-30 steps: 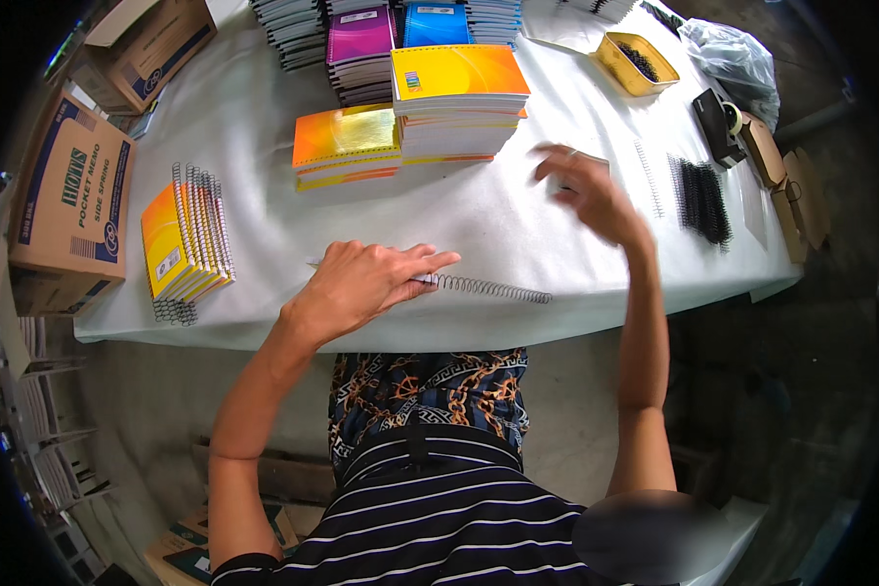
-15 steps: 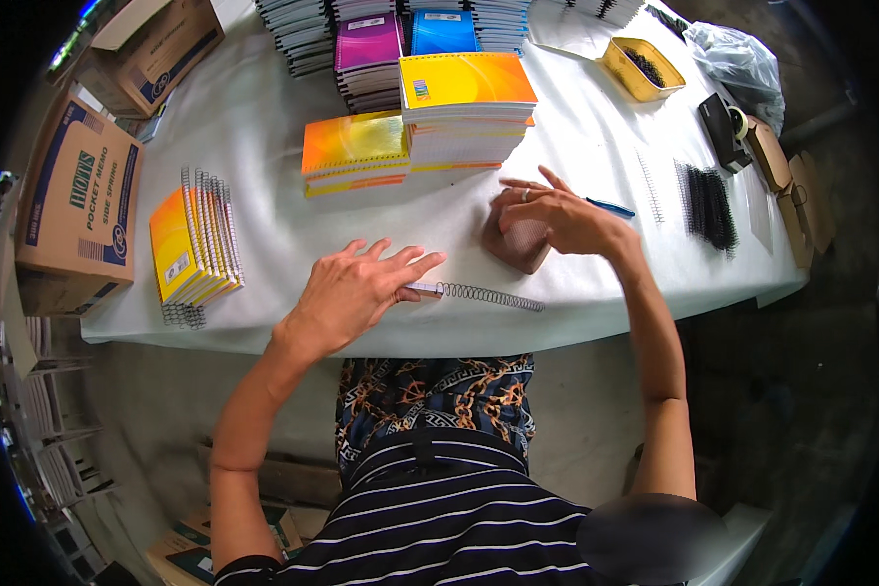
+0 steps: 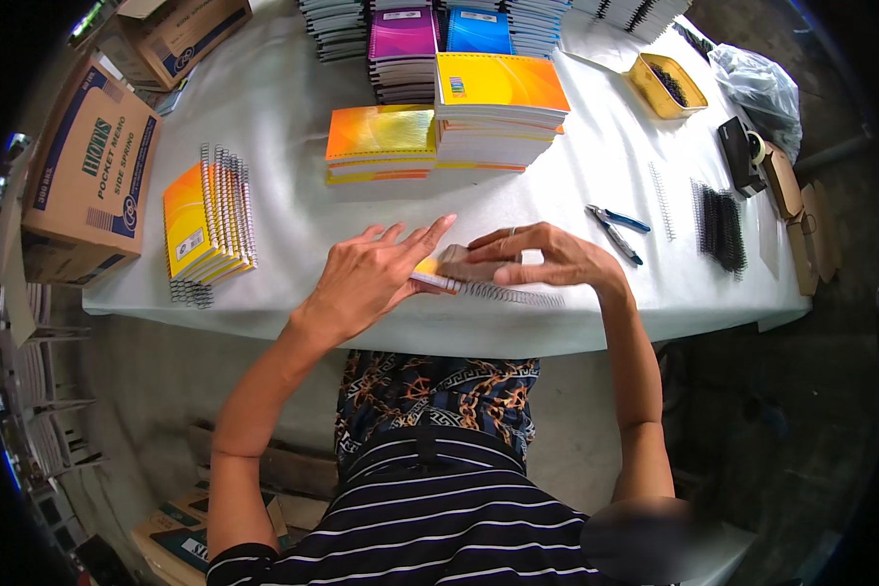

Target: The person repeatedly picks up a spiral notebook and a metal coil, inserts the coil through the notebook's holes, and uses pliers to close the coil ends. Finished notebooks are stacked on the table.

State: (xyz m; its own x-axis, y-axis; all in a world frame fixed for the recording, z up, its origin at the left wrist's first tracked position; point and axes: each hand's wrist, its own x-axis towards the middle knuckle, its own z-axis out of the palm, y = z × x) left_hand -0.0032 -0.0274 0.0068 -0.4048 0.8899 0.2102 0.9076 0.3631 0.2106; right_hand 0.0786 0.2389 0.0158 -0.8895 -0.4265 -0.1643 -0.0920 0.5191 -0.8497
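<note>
While both hands work at the near edge of the bench (image 3: pixel 293 107), the head view shows the containers farther back. A yellow tray (image 3: pixel 662 86) at the far right holds a heap of small dark pieces, too small to identify. Just right of it lies a clear plastic bag (image 3: pixel 760 86); its contents cannot be made out. A large cardboard box (image 3: pixel 88 181) stands off the bench's left end, closed on the visible side, and a second box (image 3: pixel 181 34) sits beyond it.

Left hand (image 3: pixel 366 278): fingers spread and flat, pressed on a small notepad (image 3: pixel 438 273). Right hand (image 3: pixel 547 262): fingers extended and closed together over the notepad's brown back cover. The notepad lies at the front centre of the bench, with a wire spiral binding (image 3: pixel 513 293) along its near edge.

Bench surface: white cloth. Orange-yellow notebook stacks (image 3: pixel 498 103) occupy the centre; a row of bound yellow notepads (image 3: pixel 205 220) stands at left; blue-handled pliers (image 3: pixel 615 227) and loose black spirals (image 3: pixel 721 227) lie at right. Bare concrete floor surrounds the bench.
</note>
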